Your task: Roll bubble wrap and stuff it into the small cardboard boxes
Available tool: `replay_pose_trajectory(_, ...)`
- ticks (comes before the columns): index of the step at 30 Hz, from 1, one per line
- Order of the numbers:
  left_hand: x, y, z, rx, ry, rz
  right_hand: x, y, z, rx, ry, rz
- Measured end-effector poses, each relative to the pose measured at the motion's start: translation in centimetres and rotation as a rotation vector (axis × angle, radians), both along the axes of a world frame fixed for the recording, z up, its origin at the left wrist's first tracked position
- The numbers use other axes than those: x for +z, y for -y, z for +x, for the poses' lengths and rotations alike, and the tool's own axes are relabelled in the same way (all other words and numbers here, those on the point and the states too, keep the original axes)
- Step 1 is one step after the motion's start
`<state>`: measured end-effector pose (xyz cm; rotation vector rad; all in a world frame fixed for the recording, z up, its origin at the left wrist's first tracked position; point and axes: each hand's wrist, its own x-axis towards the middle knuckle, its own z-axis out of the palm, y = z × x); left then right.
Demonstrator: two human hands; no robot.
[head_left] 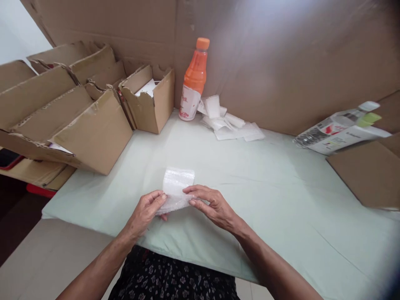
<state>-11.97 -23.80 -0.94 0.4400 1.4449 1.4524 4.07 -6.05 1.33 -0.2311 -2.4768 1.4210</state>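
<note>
A small white bubble-wrap pouch (178, 182), see-through along its near part, is held between both hands close to the table's front edge. My left hand (146, 209) pinches its near left side, with the thumb on top and fingertips showing beneath. At the near right side, my right hand (212, 205) grips the pouch between thumb and fingers. Whatever the pouch may contain cannot be made out. Toward the back of the table lies a loose pile of similar white pouches (229, 125).
An orange-capped bottle (193, 81) stands beside the pile. Cut cardboard boxes (96, 129) crowd the left, one holding white pieces (146, 88). A clear plastic bottle (337, 125) and a cardboard piece (365, 175) lie at the right. A cardboard wall (275, 66) rises behind the pale green tablecloth (265, 179).
</note>
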Motion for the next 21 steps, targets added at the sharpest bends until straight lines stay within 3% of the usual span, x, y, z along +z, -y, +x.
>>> replay_pose_trajectory(3, -0.4, 0.5, -0.1, 0.030, -0.026, -0.004, 1.7, -1.2, -0.2, -0.047, 0.035, -0.254)
replay_pose_trajectory(6, -0.5, 1.1, -0.8, -0.038, -0.207, -0.076, 2.3, -2.4, -0.1, -0.205, 0.016, -0.368)
replay_pose_trajectory(9, 0.4, 1.1, -2.8, -0.111, -0.541, -0.128, 1.8, -4.0, -0.1, -0.369, -0.063, -0.413)
replay_pose_trajectory(11, 2.0, -0.1, -5.1, 0.006, -0.874, -0.112, 1.2, -5.1, -0.3, -0.463, -0.105, -0.444)
replay_pose_trajectory(14, 5.8, -4.7, -9.6, 0.261, -1.365, -0.018, 0.2, -6.0, -0.5, -0.548, -0.118, -0.479)
replay_pose_trajectory(16, 8.4, -9.3, -13.0, 0.369, -1.529, 0.027, -0.2, -6.0, -0.5, -0.556, -0.100, -0.476)
replay_pose_trajectory(18, 10.2, -14.1, -16.3, 0.419, -1.565, -0.019, -0.5, -5.6, -0.1, -0.550, -0.081, -0.451)
replay_pose_trajectory(21, 11.4, -19.0, -19.4, 0.420, -1.479, -0.103, -0.2, -5.0, 1.2, -0.565, -0.065, -0.400)
